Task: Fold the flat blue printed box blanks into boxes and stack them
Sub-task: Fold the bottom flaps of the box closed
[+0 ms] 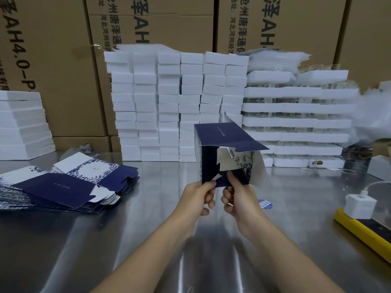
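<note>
Your left hand (200, 195) and right hand (237, 197) each pinch the bottom flaps of the half-folded blue box (224, 153) above the steel table (148, 229).

Behind the white foam stack (169, 102) we read rotated black print on brown cartons. The carton left of the stack (53, 60) bears "AH4.0-P", cut off below. The carton directly behind it (169, 24) shows "泽AH", "沧州唐泽通" and, smaller, "河北河间经". The carton behind its right end (285, 22) repeats "泽AH" and "沧州唐泽通", with "地址:河北河间经". In front of the stack, the fine line on the half-folded box (220, 134) and the round sticker (265, 204) are too small to read.
</note>
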